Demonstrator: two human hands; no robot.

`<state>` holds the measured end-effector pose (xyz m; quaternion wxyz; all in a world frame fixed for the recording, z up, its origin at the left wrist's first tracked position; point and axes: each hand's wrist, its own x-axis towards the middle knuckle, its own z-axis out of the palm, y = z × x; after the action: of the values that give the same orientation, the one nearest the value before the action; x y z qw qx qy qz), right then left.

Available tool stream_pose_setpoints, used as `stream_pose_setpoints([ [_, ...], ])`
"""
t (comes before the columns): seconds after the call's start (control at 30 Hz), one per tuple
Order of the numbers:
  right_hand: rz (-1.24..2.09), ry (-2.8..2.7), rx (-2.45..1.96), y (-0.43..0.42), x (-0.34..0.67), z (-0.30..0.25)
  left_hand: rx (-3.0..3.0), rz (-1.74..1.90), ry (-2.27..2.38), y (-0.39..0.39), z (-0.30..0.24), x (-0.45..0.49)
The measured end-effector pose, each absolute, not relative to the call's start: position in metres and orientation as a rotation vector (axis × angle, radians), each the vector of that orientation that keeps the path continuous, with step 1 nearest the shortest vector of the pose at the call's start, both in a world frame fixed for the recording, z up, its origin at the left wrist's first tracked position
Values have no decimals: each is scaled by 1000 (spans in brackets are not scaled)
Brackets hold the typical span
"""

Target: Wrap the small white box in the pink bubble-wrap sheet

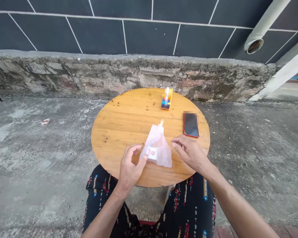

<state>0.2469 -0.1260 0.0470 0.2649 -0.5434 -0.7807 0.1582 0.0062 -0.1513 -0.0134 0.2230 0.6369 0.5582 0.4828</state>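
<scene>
A thin, whitish plastic bag lies on the round wooden table, its narrow top pointing away from me and a small yellowish strip at the tip. Through the film shows a small white box with a reddish round mark. My left hand is at the bag's left edge, thumb and fingers apart, with the thumb tip at the film; whether it presses on it I cannot tell. Right of the bag, my right hand hovers with loosely bent fingers apart from the thumb, holding nothing visible.
A yellow and blue tape dispenser stands near the table's far edge. A phone in a red case lies beyond my right hand. Behind the table runs a low stone ledge under a dark tiled wall. A crumpled packet lies on the concrete floor.
</scene>
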Motion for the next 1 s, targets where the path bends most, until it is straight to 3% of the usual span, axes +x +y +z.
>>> stream_pose_setpoints([
  [0.23,38,-2259,-1798,-80,210,51,2217,745,1596,-84,43,22],
  [0.43,-2,-2302,-1963,-64,213,36,2442,238,1675,-45,36,52],
  [0.73,324,-2062,-1830,-66,246,17,2278,506,1677,-47,31,34],
  [1.0,374,-2001,-1760,-65,242,12,2462,300,1607,-40,32,56],
])
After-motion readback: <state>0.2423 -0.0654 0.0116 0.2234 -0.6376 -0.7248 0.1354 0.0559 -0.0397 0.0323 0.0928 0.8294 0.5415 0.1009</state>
